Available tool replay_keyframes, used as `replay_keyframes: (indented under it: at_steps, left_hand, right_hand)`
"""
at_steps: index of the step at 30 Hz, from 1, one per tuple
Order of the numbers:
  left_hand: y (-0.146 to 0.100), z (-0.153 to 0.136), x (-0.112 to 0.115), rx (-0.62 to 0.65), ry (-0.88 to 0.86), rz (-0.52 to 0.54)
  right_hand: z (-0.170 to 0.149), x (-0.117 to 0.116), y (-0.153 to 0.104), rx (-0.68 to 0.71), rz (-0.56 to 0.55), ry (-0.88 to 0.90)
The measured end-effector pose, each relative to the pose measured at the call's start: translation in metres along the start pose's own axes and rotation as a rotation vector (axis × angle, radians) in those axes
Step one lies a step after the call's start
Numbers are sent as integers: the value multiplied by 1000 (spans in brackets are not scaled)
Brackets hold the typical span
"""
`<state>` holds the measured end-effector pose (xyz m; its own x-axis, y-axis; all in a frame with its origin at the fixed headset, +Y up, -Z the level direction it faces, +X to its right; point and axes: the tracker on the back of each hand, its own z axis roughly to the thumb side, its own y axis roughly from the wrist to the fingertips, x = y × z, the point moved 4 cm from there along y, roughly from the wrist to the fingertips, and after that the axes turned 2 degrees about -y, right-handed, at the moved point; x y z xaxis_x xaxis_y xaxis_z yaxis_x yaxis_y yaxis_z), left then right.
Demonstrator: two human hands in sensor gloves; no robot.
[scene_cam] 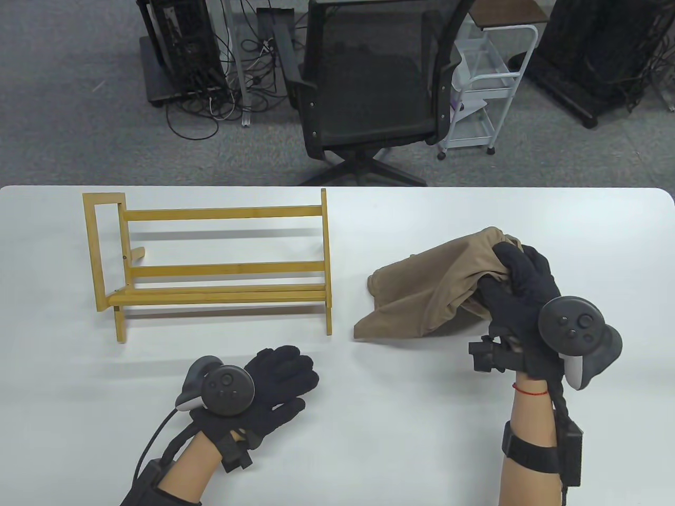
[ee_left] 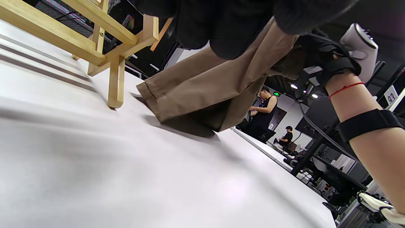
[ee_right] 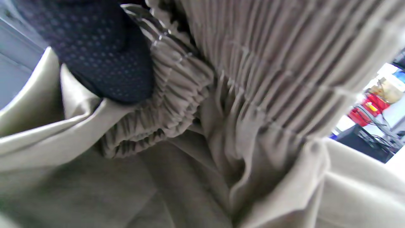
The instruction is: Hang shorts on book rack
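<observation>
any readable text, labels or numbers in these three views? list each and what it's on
"9.3" (it could also be "93"): on a white sign at the right edge of the left wrist view, behind the right hand.
Green lit sign in the far background of that view: too small to read.
Table view and right wrist view: no text visible.

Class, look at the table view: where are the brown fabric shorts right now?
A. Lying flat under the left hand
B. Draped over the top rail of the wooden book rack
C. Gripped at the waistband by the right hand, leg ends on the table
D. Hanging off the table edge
C: the right hand grips the gathered waistband of the brown fabric shorts, beside the bare wooden book rack.
</observation>
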<state>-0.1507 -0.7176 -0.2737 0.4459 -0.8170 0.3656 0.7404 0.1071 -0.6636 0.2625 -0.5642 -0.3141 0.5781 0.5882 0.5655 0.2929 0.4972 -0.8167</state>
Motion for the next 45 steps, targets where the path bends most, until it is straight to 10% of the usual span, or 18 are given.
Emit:
replay_keyframes:
  at_steps: [21,45]
  left_hand:
    - [-2,1,-2,7,1,11]
    - [-4,-2,-9,-3,1,46]
  right_hand:
    - [54,69,-30,158,-135,102]
    - [90,69,-43,261,23,154]
